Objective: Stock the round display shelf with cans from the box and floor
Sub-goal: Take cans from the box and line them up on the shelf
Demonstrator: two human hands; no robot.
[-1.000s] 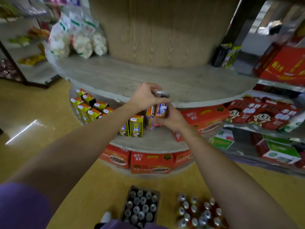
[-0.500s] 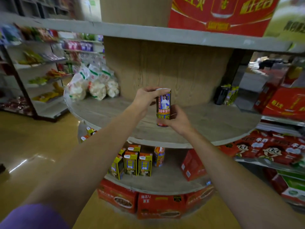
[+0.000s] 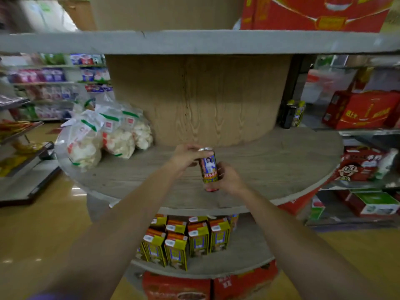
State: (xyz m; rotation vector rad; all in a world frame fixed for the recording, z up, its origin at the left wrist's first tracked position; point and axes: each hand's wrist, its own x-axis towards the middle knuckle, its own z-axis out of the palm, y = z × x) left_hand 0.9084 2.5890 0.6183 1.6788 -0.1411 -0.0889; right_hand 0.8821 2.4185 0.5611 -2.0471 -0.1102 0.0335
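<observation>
While the left hand (image 3: 186,156) pinches the can (image 3: 208,168) by its rim and the right hand (image 3: 227,177) cups its base, it stands upright, label outward, over the bare round shelf (image 3: 281,165), probably for display

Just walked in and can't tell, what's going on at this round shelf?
A person is stocking the round display shelf. Both hands hold one upright can: the left hand grips its top, the right hand its lower side. The can is over the middle tier, beside bagged snacks; whether it touches the board is unclear.
</observation>
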